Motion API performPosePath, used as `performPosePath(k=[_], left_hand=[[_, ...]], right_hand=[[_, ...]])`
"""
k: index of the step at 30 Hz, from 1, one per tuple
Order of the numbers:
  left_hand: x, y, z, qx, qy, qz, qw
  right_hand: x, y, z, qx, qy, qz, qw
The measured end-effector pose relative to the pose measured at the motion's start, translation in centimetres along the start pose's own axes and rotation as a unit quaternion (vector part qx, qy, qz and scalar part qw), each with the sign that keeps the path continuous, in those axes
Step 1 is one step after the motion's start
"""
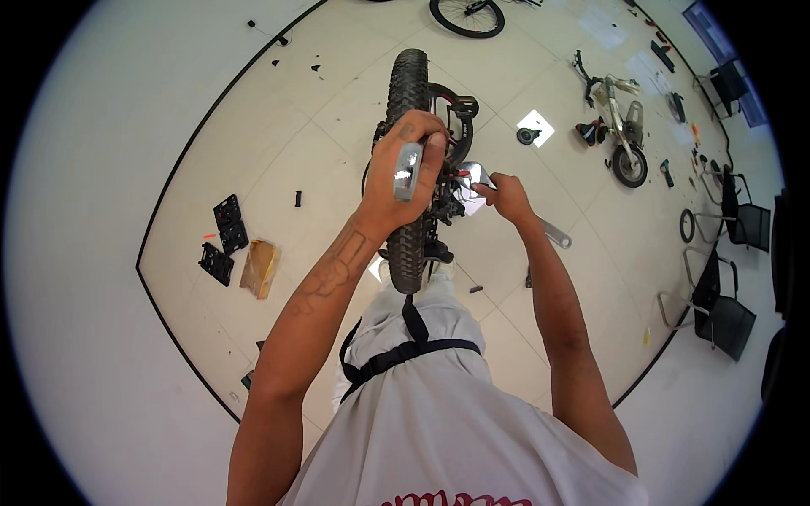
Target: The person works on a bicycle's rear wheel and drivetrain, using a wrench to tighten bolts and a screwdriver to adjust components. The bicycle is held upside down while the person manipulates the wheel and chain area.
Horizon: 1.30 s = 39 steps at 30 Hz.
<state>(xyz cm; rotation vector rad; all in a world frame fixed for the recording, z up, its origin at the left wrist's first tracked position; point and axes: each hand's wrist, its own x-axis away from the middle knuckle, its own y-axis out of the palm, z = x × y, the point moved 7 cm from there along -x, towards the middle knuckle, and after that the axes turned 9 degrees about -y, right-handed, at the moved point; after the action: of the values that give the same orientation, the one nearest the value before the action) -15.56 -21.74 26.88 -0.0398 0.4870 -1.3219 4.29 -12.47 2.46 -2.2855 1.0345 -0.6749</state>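
A bicycle stands in front of me, its knobbly black tyre [407, 84] running away from my body. My left hand [396, 156] is closed in a fist above this tyre. A shiny silver rounded piece [407, 173] shows between its thumb and fingers; its lower part is hidden. To the right of the wheel, my right hand [509, 199] is closed around a long grey wrench [554, 234]. The wrench's holed end sticks out behind the wrist, and its far end reaches toward the black bike parts [445, 198]. A small red piece [462, 174] shows there.
At left, an open black tool case [229, 223] lies by a yellowish box [260, 268] and a short black tube [298, 199]. A dismantled bike frame [620, 126] lies at right, near black chairs [727, 316]. Another wheel [467, 17] is at the far side.
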Motion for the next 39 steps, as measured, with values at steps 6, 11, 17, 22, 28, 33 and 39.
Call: performPosePath(k=[6,11,17,22,28,33,39], left_hand=[[0.0,0.0,0.7,-0.035,0.016,-0.001,0.999],[0.0,0.0,0.9,-0.026,0.015,0.005,1.0],[-0.1,0.1,0.8,-0.011,-0.005,0.015,1.0],[-0.3,0.1,0.8,-0.015,0.006,0.016,1.0],[-0.3,0.2,0.6,0.001,-0.005,0.018,1.0],[-0.3,0.4,0.8,0.007,0.002,0.013,1.0],[-0.3,0.0,0.8,0.017,-0.006,0.019,1.0]], right_hand=[[0.0,0.0,-0.5,-0.039,-0.022,-0.039,0.998],[0.1,-0.4,-1.1,-0.136,-0.032,-0.119,0.983],[-0.5,-0.6,-0.1,-0.126,-0.067,-0.133,0.981],[0.4,-0.6,-1.0,-0.019,-0.036,-0.036,0.999],[0.4,-1.1,-2.3,0.062,0.024,-0.05,0.997],[0.1,-0.7,-1.9,0.148,0.002,-0.048,0.988],[-1.4,-1.8,-2.7,0.131,0.039,-0.105,0.985]])
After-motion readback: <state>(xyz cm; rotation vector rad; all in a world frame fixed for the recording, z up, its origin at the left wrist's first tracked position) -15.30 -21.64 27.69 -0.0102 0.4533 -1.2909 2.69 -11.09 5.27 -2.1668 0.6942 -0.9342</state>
